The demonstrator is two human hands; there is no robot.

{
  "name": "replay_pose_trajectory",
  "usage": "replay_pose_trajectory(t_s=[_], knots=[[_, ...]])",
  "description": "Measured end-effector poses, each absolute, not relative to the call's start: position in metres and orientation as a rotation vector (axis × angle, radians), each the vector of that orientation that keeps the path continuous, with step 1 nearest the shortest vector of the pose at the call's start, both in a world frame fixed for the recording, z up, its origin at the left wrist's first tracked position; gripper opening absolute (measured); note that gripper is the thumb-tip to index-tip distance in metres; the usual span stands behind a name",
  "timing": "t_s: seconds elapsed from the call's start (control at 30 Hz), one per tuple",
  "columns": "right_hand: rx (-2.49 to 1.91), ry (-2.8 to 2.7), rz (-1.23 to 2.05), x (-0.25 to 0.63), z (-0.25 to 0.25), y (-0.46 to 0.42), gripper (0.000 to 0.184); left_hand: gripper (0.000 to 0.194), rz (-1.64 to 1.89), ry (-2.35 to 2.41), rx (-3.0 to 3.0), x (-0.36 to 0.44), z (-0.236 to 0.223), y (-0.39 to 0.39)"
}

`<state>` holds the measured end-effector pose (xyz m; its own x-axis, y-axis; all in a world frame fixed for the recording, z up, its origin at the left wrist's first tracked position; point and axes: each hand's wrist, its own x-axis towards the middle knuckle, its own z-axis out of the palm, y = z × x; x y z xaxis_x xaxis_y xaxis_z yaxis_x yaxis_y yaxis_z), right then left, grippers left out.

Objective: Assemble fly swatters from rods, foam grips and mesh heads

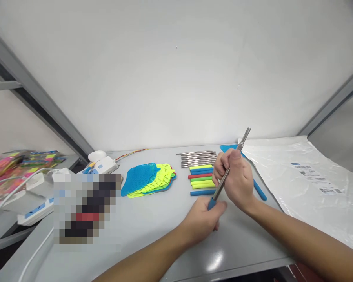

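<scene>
My left hand (201, 221) grips the blue foam sleeve (211, 203) at the lower end of a steel rod (228, 172). My right hand (237, 180) is closed around the rod higher up, and its forked tip (245, 135) sticks out beyond my fingers. Behind my right hand, a blue plastic swatter head (228, 148) is partly hidden. A blue foam tube (260, 191) lies just right of that hand. Left of my hands are a stack of colored foam tubes (201, 176), a row of steel rods (198, 158), and a pile of mesh swatter heads (150, 180).
A large white plastic bag (300, 184) with printed labels lies to the right. A white power strip (37, 199) with cables and colorful packaged goods (8, 168) sit at the left. A pixelated patch (86, 207) hides part of the view.
</scene>
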<state>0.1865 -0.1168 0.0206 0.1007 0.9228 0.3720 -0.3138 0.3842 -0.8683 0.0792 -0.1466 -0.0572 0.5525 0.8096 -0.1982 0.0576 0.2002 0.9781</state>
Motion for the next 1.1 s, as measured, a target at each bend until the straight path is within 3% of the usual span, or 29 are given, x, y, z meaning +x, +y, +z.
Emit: replay_pose_trajectory(t_s=[0.53,0.93,1.1], knots=[[-0.695,-1.251,1.008,0.178,0.027,-0.112,0.041,0.047,0.570,0.894,1.224,0.074,-0.047,-0.143],[-0.905,-1.694,1.108,0.183,-0.001,-0.120,0.039,0.031,0.684,0.810,1.194,0.073,-0.058,-0.134],[-0.930,-1.637,1.296,0.195,0.029,-0.119,0.016,0.039,0.638,0.836,1.249,0.072,-0.054,-0.137]])
